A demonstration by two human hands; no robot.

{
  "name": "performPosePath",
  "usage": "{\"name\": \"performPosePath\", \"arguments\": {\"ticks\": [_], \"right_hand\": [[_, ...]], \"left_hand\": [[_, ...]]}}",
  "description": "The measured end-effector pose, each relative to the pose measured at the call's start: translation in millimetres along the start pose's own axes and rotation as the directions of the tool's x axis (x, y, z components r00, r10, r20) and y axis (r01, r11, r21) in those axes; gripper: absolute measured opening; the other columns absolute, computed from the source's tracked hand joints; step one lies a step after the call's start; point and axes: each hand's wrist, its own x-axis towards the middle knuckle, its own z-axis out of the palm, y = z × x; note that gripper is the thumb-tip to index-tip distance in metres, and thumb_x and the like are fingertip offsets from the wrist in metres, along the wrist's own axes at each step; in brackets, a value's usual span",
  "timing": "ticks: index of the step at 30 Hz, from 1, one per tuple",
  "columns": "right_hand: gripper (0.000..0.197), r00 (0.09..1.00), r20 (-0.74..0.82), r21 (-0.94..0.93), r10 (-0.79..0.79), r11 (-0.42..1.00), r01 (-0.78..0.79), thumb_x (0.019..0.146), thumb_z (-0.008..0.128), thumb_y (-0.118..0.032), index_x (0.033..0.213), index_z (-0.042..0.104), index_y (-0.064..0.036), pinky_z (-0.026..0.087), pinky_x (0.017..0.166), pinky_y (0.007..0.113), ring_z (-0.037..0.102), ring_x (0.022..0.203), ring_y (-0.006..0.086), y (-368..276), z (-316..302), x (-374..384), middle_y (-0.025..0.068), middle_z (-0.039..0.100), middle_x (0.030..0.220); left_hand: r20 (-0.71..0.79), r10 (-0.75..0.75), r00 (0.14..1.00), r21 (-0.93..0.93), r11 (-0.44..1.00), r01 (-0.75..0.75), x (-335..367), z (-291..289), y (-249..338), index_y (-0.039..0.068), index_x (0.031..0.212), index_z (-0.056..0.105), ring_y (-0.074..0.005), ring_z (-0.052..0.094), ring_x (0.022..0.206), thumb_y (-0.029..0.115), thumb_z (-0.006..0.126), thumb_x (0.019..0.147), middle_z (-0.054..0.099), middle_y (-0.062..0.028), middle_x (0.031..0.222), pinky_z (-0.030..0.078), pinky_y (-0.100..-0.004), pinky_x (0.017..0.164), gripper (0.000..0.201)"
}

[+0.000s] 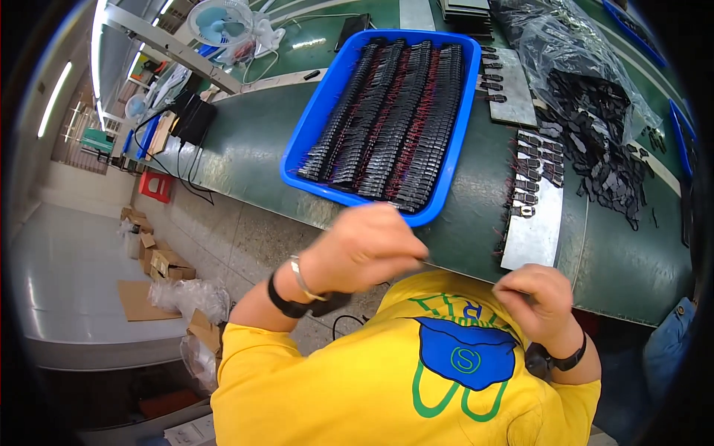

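Handling notes, left to right. At the left, the deep blue rectangular plastic tray (460, 141) held close rows of slim black parts with red leads (405, 111); my judgement was that any part there was best lifted straight up by its body, since a tugged lead could drag its neighbours out of line. For the left hand (363, 249), a light pinch seemed right, with the wrist kept clear of the tray's near rim. The right hand (537, 301) seemed best used to steady, kept off the leads. At the right, the small black parts with red leads (526, 175) on the pale flat board (537, 234) called for a light touch, as one nudge could probably skew the columns.

Positions. The tray stood by the near edge of the green table (476, 189), its rows beyond the left hand. That hand was over the near edge, thumb and finger together; whether anything thin sat between them I couldn't tell. The right hand was at the near edge, just beside the board's near left corner, fingers curled; couldn't tell if the tips met or held anything. The board's parts lay beyond it, toward the far end.
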Motion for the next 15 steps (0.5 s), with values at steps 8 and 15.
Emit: {"name": "performPosePath", "arguments": {"ticks": [8,15], "right_hand": [[0.016,0.914,-0.372,-0.115,0.162,0.969,-0.218,0.081,0.061,0.011,0.094,0.059,0.0027,0.045,0.060,0.024,0.057,0.066,0.0149,33.2,-50.7,-61.7,0.0102,0.062,0.081],[0.012,0.798,-0.550,-0.084,0.246,0.934,-0.346,0.083,0.057,0.014,0.092,0.058,0.0050,0.043,0.060,0.022,0.053,0.066,0.0126,44.2,-48.9,-86.5,0.0103,0.059,0.081]], "left_hand": [[-0.186,-0.313,0.931,0.276,0.893,0.356,-10.0,-94.4,-60.4,0.002,0.086,0.069,-0.0199,0.062,0.073,0.005,0.075,0.073,0.066,-0.0072,0.080,0.050,-0.0309,0.067,0.015],[-0.073,-0.508,0.858,0.255,0.823,0.509,23.6,-108.7,-88.7,-0.001,0.090,0.068,-0.0148,0.063,0.074,0.003,0.072,0.075,0.066,-0.0096,0.081,0.050,-0.0271,0.068,0.016]]}}
